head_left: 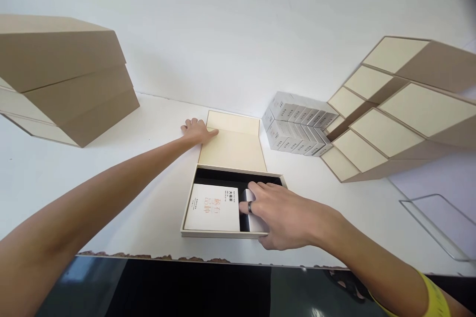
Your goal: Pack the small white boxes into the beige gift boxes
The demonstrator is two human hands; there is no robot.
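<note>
A cream gift box [189, 234] lies open in front of me, its lid [234, 148] folded back away from me. Inside, on the left, sits a white tea box [211, 208] with orange and black lettering. My left hand [197, 132] rests with fingers spread at the lid's left edge, thumb over it. In the box's right half, my right hand [277, 215], wearing a dark ring, grips a second white box [256, 223]. My hand covers most of that second one. Black lining [211, 176] shows along the far inner side.
Rows of small white boxes [297, 124] stand behind the gift box to the right. Cream and tan boxes [394, 124] are stacked at far right, others [74, 79] at left. A wire frame [427, 230] sits at right. The white table's chipped front edge [201, 259] is near me.
</note>
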